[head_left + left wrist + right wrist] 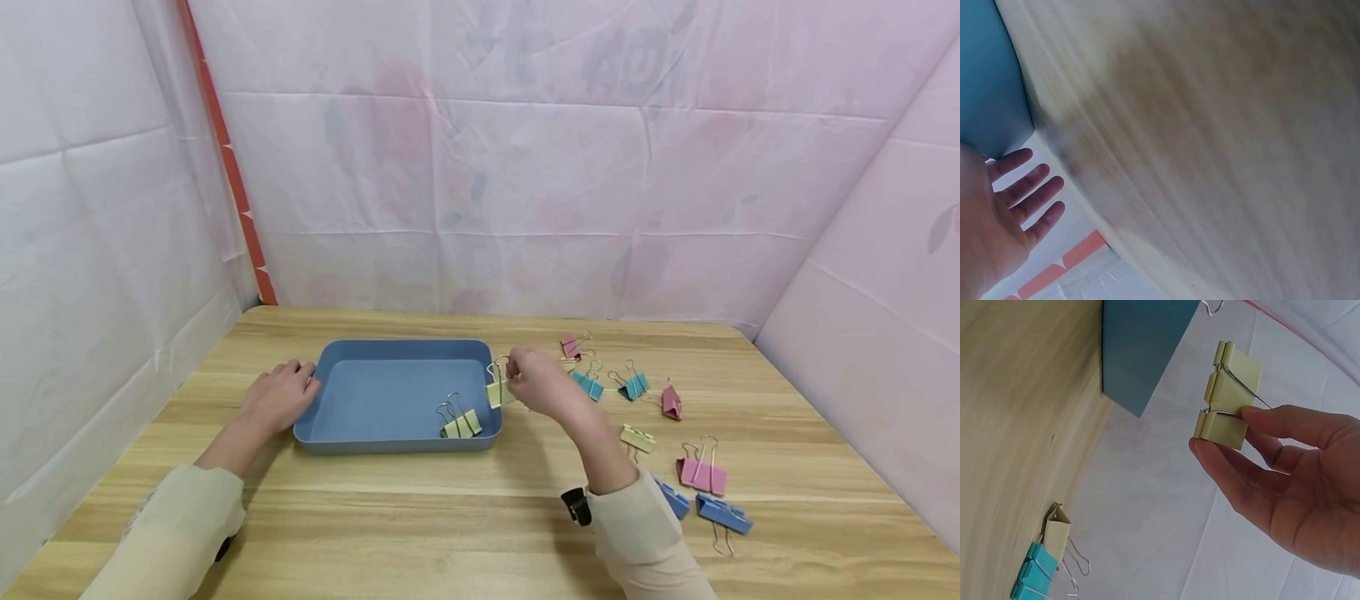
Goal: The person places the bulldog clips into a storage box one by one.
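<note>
My right hand pinches a yellow binder clip between thumb and fingers, at the right rim of a blue tray. In the right wrist view the clip is held up off the table, its wire handles toward the palm. Another yellow binder clip lies inside the tray near its front right corner. My left hand rests at the tray's left side, and the left wrist view shows its fingers straight and spread beside the tray corner.
Right of the tray lie several loose binder clips: teal, pink, yellow and blue. Some lie behind and beside my right forearm. Pale cloth walls enclose the wooden table at the back and sides.
</note>
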Motion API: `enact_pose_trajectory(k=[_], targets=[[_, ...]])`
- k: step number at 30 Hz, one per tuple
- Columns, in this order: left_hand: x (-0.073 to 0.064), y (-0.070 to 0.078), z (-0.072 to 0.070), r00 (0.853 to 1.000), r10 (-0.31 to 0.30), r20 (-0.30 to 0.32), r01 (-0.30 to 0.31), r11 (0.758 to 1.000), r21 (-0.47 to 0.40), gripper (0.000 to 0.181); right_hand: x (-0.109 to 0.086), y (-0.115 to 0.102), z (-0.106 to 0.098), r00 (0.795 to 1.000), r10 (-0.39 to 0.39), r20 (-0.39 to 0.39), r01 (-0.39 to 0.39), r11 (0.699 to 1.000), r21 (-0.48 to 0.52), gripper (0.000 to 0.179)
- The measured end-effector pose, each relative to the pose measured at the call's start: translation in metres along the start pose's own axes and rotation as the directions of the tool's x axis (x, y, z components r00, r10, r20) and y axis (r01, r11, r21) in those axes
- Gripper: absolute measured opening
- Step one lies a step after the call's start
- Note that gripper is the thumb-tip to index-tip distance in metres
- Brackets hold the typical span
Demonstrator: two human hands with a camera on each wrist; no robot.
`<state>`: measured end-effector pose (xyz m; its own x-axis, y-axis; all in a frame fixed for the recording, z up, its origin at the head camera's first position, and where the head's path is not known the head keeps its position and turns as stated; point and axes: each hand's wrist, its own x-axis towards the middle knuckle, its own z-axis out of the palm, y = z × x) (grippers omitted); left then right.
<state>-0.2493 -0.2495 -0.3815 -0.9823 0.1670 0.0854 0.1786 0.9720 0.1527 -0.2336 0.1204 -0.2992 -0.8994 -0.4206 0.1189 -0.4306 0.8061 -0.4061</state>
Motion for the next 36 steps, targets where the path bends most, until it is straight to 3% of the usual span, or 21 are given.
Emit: enact_pose_trajectory(k=[13,19,31,36], targets=[[0.000,0.000,0.001,1.000,0.000,-0.004,0.000,1.000,-0.002,0.048,0.004,-0.014,0.017,0.999,0.000,0.050,0.001,1.000,-0.016,0.007],[0.000,-0.001,0.001,1.000,-0.004,-0.004,0.004,1.000,-0.002,0.050,0.004,-0.020,0.022,0.996,-0.035,0.082,0.034,0.999,0.008,0.008],[-0.001,-0.003,0.000,1.000,-0.002,0.003,0.002,1.000,0.001,0.051,0.006,-0.020,0.034,0.988,-0.097,0.118,0.098,0.995,-0.002,0.011],[0.000,-0.001,0.000,1.000,-0.002,-0.001,0.002,1.000,-0.001,0.049,0.007,-0.019,0.037,0.989,-0.077,0.125,0.079,0.997,-0.010,0.012]])
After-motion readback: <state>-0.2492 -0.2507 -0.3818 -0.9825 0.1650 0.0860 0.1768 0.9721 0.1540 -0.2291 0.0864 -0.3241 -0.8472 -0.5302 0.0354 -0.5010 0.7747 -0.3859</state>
